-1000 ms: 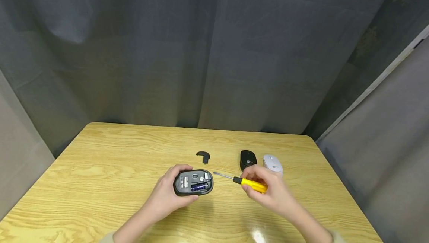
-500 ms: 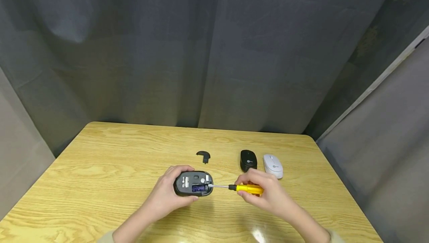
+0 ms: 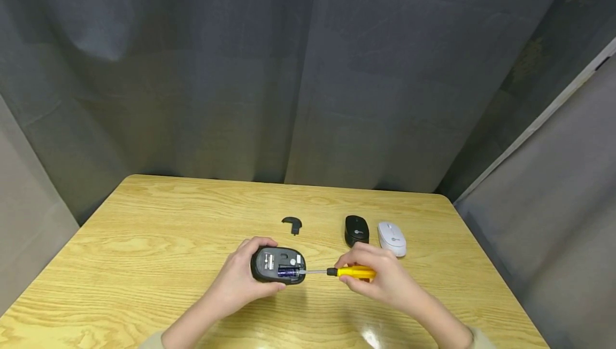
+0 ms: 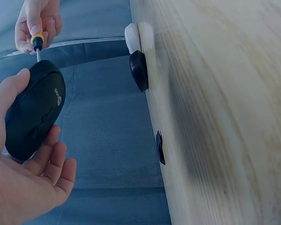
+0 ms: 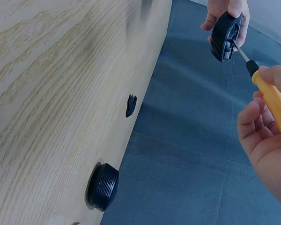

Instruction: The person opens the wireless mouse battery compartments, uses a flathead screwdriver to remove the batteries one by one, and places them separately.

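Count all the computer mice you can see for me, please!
3: a dark oval plastic mouse held upside down in the left hand, a black rounded plastic mouse on the yellow-brown wooden table, and a white oval plastic mouse to the right of that black one.

My left hand point(image 3: 239, 274) is set in a wide grip: left thumb point(image 4: 11, 89) straight on the near side, forefinger opposite on the far side, remaining left fingers point(image 4: 56, 161) bent. My right hand point(image 3: 383, 276) is in a pinch, forefinger arched, right thumb point(image 5: 277, 77) pressing, other right fingers point(image 5: 251, 118) curled toward the palm. Left forearm point(image 3: 193, 321) and right forearm point(image 3: 434, 311) slant inward from the near side. Hands are about level, palms roughly facing, apart.
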Action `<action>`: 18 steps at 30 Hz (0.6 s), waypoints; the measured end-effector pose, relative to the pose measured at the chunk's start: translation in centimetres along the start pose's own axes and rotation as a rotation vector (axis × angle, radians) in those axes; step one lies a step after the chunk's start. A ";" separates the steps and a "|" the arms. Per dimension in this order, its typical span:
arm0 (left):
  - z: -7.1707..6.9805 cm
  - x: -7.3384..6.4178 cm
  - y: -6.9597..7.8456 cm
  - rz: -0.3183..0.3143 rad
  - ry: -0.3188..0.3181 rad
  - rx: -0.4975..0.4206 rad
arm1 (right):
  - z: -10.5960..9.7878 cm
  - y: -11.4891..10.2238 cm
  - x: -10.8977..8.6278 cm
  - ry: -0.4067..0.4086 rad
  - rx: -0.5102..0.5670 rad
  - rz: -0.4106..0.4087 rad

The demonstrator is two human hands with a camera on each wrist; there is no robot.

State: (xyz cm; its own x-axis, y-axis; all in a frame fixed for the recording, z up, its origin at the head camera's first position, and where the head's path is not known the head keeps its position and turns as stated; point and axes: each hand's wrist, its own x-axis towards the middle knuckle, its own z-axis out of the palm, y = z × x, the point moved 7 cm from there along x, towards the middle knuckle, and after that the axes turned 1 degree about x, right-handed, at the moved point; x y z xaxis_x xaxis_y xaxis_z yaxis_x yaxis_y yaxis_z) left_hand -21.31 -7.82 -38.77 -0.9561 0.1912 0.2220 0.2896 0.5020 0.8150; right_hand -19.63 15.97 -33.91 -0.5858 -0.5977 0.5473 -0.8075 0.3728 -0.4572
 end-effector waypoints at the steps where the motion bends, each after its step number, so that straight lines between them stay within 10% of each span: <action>1: 0.0 0.0 0.0 -0.003 0.001 -0.004 | 0.0 0.0 0.0 -0.002 0.001 -0.003; 18: 0.2 -0.1 0.5 0.101 -0.020 0.032 | 0.6 -0.1 0.1 -0.079 -0.022 -0.051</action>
State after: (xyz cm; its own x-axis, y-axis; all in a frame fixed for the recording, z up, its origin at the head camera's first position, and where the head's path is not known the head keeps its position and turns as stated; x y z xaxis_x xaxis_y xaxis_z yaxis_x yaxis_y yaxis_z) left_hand -21.03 -7.40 -38.50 -0.9208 0.2594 0.2913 0.3864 0.5056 0.7714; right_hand -19.59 15.44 -34.28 -0.5371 -0.6703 0.5121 -0.8381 0.3553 -0.4139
